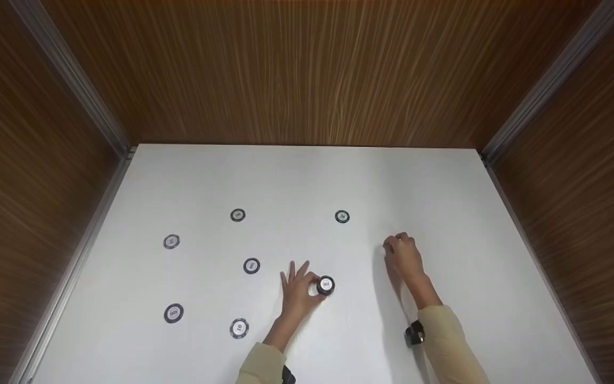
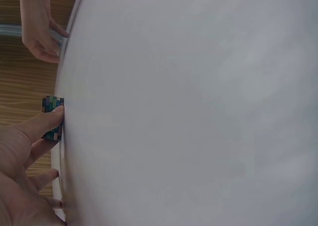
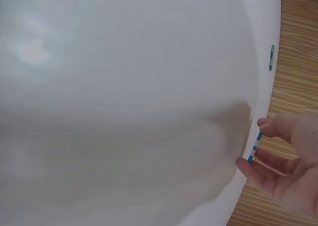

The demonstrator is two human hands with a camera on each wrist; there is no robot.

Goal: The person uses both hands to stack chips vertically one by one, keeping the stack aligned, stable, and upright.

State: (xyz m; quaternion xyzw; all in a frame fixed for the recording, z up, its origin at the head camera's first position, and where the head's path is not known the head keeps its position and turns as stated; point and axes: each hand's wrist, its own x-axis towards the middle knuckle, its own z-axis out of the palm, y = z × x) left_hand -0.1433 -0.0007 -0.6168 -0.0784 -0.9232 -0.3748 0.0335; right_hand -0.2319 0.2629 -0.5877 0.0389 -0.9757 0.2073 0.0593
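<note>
In the head view my left hand (image 1: 297,298) pinches a short stack of poker chips (image 1: 325,285) between thumb and index finger, its other fingers spread. The left wrist view shows the stack's striped edges (image 2: 50,104), standing on the white table. To the right, my right hand (image 1: 405,258) is a little above the table. It holds a single poker chip (image 3: 255,147) with blue and white edge marks by its rim, between thumb and fingers, as the right wrist view shows. A chip with a green edge (image 1: 342,216) lies flat beyond both hands.
Several more chips lie apart on the white table (image 1: 445,202), left of my left hand: one chip (image 1: 251,265) is nearest the middle, another (image 1: 239,328) nearer the front. Brown wood-grain panels (image 1: 307,74) stand around the back and sides.
</note>
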